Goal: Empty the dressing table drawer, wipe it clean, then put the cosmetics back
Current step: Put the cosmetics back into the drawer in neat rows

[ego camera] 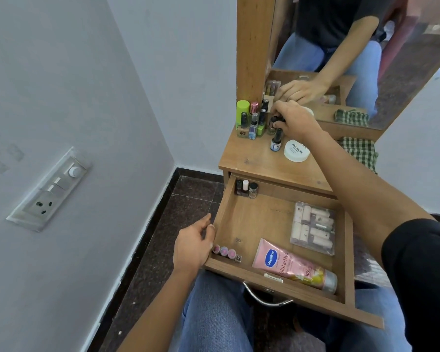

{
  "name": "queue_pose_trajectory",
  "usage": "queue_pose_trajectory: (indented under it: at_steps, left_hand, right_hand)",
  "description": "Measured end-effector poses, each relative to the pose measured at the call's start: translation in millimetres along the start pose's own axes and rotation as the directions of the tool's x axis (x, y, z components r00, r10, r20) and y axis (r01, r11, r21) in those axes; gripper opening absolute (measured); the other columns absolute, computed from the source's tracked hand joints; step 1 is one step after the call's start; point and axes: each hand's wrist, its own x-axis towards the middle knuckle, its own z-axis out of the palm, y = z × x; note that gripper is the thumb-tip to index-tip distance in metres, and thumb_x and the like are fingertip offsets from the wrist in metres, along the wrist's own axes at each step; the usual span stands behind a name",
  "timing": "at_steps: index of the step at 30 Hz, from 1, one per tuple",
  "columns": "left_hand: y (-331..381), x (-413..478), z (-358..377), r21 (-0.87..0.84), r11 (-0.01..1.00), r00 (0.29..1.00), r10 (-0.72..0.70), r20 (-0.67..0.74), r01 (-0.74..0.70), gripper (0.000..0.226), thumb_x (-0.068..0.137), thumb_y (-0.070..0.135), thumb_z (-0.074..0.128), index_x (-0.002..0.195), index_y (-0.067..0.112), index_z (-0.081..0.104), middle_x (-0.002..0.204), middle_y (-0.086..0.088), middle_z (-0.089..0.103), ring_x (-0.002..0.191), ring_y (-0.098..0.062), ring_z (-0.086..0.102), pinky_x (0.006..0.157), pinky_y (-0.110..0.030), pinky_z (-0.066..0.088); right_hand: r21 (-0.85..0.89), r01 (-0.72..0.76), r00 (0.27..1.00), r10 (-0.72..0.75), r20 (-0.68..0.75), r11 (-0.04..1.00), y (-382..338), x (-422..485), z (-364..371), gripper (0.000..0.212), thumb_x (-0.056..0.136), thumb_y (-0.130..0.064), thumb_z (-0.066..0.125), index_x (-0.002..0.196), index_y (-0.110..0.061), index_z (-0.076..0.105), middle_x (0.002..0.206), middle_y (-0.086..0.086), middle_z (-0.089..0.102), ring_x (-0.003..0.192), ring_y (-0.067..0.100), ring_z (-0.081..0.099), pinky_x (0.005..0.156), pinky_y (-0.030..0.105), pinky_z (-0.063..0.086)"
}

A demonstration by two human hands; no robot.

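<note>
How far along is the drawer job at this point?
Partly emptied: several bottles stand on the tabletop. Right hand grips a dark-capped bottle there; left hand holds the drawer. Inside: three bottles, lipsticks, Vaseline tube, clear pack. Wiping and restocking not begun; checked cloth lies aside.

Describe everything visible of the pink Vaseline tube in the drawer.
The Vaseline tube lies flat on the floor of the open wooden drawer, slanted along its front wall. Soft, glossy pink plastic by its look, with a blue oval logo and yellow print near the silvery cap. The crimped end points to the drawer's middle, the cap to the front right corner.
</note>
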Motion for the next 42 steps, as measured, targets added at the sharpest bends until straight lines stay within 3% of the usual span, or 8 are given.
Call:
queue_pose_trajectory:
  at_steps: [8,12,15,18,22,27,35,42]
  left_hand:
    - [-1.5,0.5,0.8,-0.002,1.0,1.0,0.015,-0.006,-0.015,0.038,0.095,0.032,0.052,0.132,0.025,0.06,0.119,0.008,0.068,0.097,-0.002,0.063,0.088,-0.026,0.053]
    - [-2.7,1.5,1.0,0.013,1.0,1.0,0.014,-0.006,-0.014,0.038,0.095,0.031,0.052,0.132,0.026,0.06,0.118,0.007,0.068,0.09,0.001,0.06,0.083,-0.023,0.051]
    - [-2.6,1.5,0.9,0.013,1.0,1.0,0.012,-0.012,-0.012,0.038,0.094,0.031,0.052,0.131,0.025,0.06,0.117,0.007,0.069,0.089,0.002,0.06,0.085,-0.024,0.051]
    - [-1.7,1.1,1.0,0.01,1.0,1.0,0.008,-0.015,-0.008,0.038,0.094,0.031,0.052,0.131,0.026,0.06,0.115,0.007,0.069,0.085,0.003,0.058,0.085,-0.025,0.051]
    - [-1.3,0.4,0.3,0.004,1.0,1.0,0.009,-0.016,-0.009,0.038,0.094,0.031,0.052,0.131,0.027,0.06,0.123,0.008,0.066,0.095,-0.001,0.06,0.09,-0.026,0.051]
    - [-1.1,-0.2,1.0,0.024,1.0,1.0,0.02,-0.015,-0.02,0.038,0.095,0.031,0.052,0.131,0.027,0.06,0.126,0.007,0.065,0.105,-0.007,0.062,0.093,-0.028,0.05]
    - [-1.8,0.4,1.2,0.02,1.0,1.0,0.014,-0.011,-0.014,0.038,0.095,0.032,0.052,0.133,0.027,0.059,0.128,0.006,0.063,0.107,-0.007,0.061,0.092,-0.025,0.049]
    - [-3.7,0.6,1.9,0.008,1.0,1.0,0.022,-0.01,-0.022,0.038,0.096,0.032,0.053,0.133,0.025,0.059,0.129,0.007,0.062,0.11,-0.008,0.061,0.096,-0.029,0.049]
  right_hand:
    - [0.126,0.046,0.992,-0.03,-0.123,0.991,5.1,-2.2,-7.6,0.034,0.084,-0.006,0.06,0.118,-0.008,0.053,0.111,0.011,0.059,0.104,0.028,0.051,0.085,0.037,0.042]
    - [0.182,0.099,0.95,-0.038,-0.31,0.978,-2.3,-15.3,-24.1,0.031,0.085,-0.009,0.055,0.116,-0.008,0.054,0.105,0.008,0.059,0.094,0.024,0.05,0.081,0.035,0.042]
    - [0.262,0.137,0.874,0.008,-0.485,0.955,-20.7,-43.4,-36.8,0.031,0.087,-0.012,0.056,0.118,-0.007,0.055,0.102,-0.001,0.056,0.09,0.011,0.044,0.079,0.016,0.037]
    - [0.285,0.196,0.815,0.005,-0.579,0.938,-45.0,-87.1,-34.2,0.028,0.087,-0.009,0.061,0.113,-0.002,0.057,0.096,-0.002,0.054,0.085,0.003,0.041,0.077,0.009,0.034]
    - [0.313,0.206,0.896,-0.049,-0.442,0.927,-65.4,-144.8,12.0,0.019,0.087,-0.005,0.061,0.106,-0.006,0.058,0.095,-0.005,0.057,0.079,-0.004,0.042,0.073,0.014,0.036]
    - [0.376,-0.032,0.979,0.104,-0.175,0.926,-60.7,-175.1,80.4,0.023,0.087,-0.008,0.061,0.106,-0.016,0.053,0.105,0.006,0.061,0.092,0.019,0.058,0.077,0.028,0.045]
    - [0.363,-0.262,0.957,0.289,-0.02,0.894,-66.5,-169.7,126.9,0.03,0.086,-0.005,0.059,0.115,-0.009,0.055,0.113,0.007,0.057,0.101,0.026,0.058,0.081,0.039,0.049]
    - [0.534,-0.419,0.861,0.508,-0.023,0.734,-74.6,-169.3,148.3,0.037,0.083,-0.002,0.064,0.116,-0.012,0.048,0.11,0.008,0.056,0.09,0.022,0.059,0.08,0.041,0.052]
